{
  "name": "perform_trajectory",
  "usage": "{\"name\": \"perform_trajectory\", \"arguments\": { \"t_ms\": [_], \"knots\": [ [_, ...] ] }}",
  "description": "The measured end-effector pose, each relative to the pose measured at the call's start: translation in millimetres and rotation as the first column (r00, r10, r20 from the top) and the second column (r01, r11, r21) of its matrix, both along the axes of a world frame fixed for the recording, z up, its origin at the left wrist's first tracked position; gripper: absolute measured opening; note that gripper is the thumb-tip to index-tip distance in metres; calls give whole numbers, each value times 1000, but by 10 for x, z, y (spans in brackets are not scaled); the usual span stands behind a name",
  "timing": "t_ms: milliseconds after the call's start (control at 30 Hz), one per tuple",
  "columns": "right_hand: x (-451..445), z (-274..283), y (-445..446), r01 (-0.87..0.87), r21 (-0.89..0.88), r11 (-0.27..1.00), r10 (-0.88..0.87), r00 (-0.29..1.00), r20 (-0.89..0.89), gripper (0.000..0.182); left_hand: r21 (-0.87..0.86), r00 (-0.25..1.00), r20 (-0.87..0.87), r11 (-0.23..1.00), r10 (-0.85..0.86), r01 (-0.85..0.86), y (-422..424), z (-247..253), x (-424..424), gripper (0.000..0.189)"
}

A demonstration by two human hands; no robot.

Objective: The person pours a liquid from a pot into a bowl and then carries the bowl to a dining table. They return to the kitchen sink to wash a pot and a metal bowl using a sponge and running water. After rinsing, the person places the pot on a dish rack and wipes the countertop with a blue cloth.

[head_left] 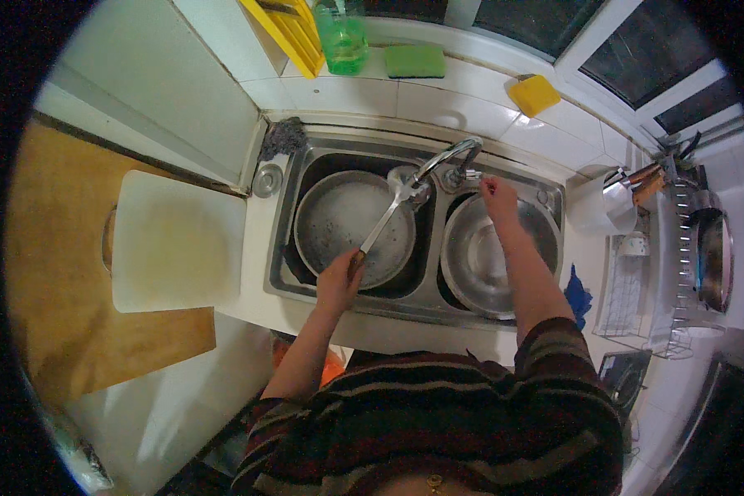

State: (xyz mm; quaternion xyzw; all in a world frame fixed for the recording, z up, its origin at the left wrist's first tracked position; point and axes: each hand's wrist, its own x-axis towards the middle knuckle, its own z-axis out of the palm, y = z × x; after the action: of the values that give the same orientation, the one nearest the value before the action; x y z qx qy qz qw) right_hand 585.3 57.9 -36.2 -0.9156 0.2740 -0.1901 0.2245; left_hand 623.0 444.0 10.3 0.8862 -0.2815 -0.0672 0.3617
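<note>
My left hand (340,282) grips the dark handle end of a long metal ladle (385,217). The ladle reaches across a round metal basin (310,208) of sudsy, cloudy water in the left sink bowl, and its head lies under the spout of a chrome faucet (446,150). With fingers closed, my right hand (500,197) is at the faucet's small lever (473,175); the fingertips hide its end. Below my right forearm, a shiny steel bowl (471,260) rests in the right sink bowl, partly covered by the arm.
A white cutting board (177,242) lies left of the steel sink (359,304). Green soap bottle (342,46), green sponge (415,61) and yellow sponge (535,95) line the back ledge. Grey scrubber (283,137) sits at the corner. On the right are a utensil holder (601,201), blue cloth (576,297) and wire rack (623,294).
</note>
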Motion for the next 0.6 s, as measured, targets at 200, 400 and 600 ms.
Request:
{"name": "perform_trajectory", "arguments": {
  "t_ms": [200,400,600],
  "knots": [
    [201,337,827,-268,-39,963,270,957,108,16,-42,999,-12,998,-38,38,1,-310,43,39],
    [820,320,1535,-384,-246,890,380,923,-65,24,-9,997,-73,1000,28,-28,-434,25,10,34],
    [828,447,1709,-593,-306,745,597,797,-93,31,-10,921,-379,995,88,-99,-273,111,77,40]
  ]
}}
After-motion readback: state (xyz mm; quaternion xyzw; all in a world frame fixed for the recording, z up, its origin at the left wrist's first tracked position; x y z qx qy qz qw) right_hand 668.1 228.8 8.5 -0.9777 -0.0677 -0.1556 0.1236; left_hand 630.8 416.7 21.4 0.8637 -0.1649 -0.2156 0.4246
